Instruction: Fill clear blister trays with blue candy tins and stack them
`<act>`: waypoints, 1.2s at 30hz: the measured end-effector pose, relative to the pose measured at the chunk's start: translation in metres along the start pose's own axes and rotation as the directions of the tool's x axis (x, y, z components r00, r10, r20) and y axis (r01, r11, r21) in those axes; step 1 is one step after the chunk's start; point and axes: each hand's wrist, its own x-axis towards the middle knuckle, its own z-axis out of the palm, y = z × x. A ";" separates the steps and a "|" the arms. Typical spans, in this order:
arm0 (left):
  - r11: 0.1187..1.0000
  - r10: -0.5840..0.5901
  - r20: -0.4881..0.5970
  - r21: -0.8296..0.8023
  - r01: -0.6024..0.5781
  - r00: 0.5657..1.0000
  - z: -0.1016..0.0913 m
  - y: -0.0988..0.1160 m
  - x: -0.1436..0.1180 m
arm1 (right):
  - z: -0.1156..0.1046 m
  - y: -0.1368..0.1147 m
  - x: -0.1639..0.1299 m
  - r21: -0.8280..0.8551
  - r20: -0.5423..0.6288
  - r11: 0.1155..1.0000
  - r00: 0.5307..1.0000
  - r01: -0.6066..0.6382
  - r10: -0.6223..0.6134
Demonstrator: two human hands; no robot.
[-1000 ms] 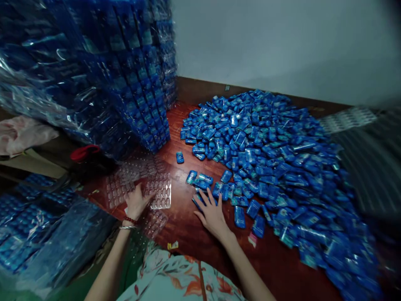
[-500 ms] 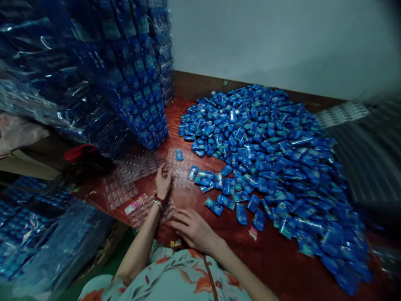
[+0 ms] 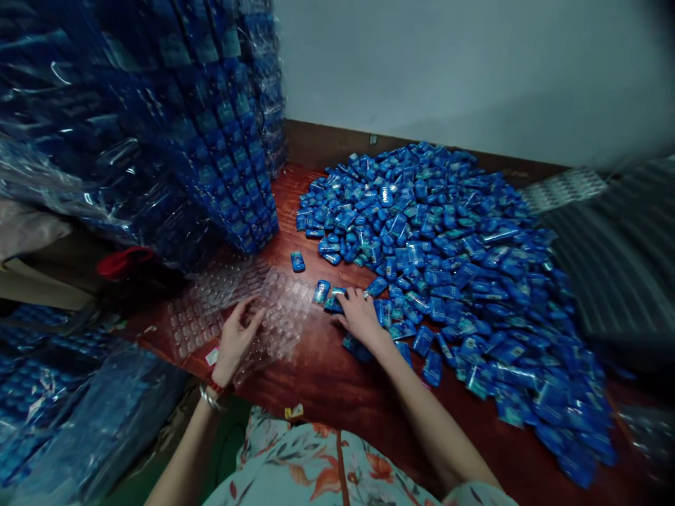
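The small blue rectangular packet in shiny wrap [image 3: 331,303] lies on the reddish-brown wooden desk [image 3: 321,393] under the fingertips of the right hand [image 3: 363,318], the nearer of the two; these fingers curl down over it, though from where I stand neither a firm grip nor the run of its long axis can be told. The left hand [image 3: 237,339], thumb spread apart from the fingers, is at the left side of the clear moulded plastic tray [image 3: 287,313], which lies left of the packet. The packet is glossy, with paler, greenish print.
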 end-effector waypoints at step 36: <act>0.867 0.244 0.482 0.280 -0.413 0.841 0.120 0.043 0.067 | 0.042 0.017 -0.195 0.947 0.171 0.028 0.571 -0.321 0.803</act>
